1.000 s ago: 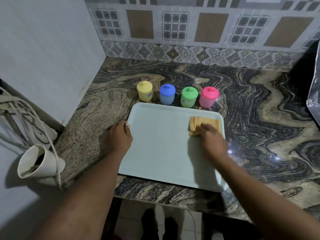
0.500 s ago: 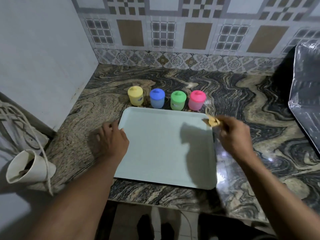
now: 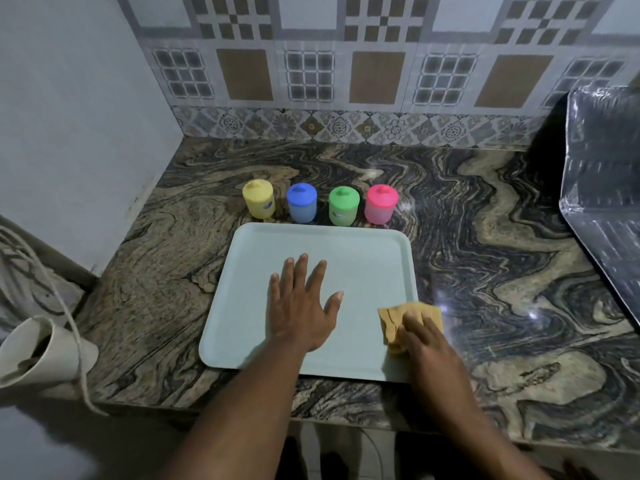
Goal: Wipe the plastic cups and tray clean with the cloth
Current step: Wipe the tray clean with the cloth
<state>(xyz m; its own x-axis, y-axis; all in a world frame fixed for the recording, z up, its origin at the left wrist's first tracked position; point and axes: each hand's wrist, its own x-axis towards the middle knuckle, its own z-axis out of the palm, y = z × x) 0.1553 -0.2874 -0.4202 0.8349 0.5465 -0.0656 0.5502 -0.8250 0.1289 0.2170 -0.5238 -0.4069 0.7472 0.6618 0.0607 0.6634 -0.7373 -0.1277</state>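
Pressing down on the yellow cloth point(image 3: 408, 318), the right hand point(image 3: 427, 344) is holding it flat at the near right edge of the pale tray point(image 3: 346, 251), fingers closed over the fabric. Meanwhile the left hand point(image 3: 301, 306) is lying palm down on the middle of the tray, fingers spread apart and gripping nothing. Beyond the tray's far edge, four lidded plastic cups are standing upright in a row on the marbled counter point(image 3: 485, 237): yellow cup point(image 3: 258, 198), blue cup point(image 3: 301, 203), green cup point(image 3: 343, 206), pink cup point(image 3: 381, 204).
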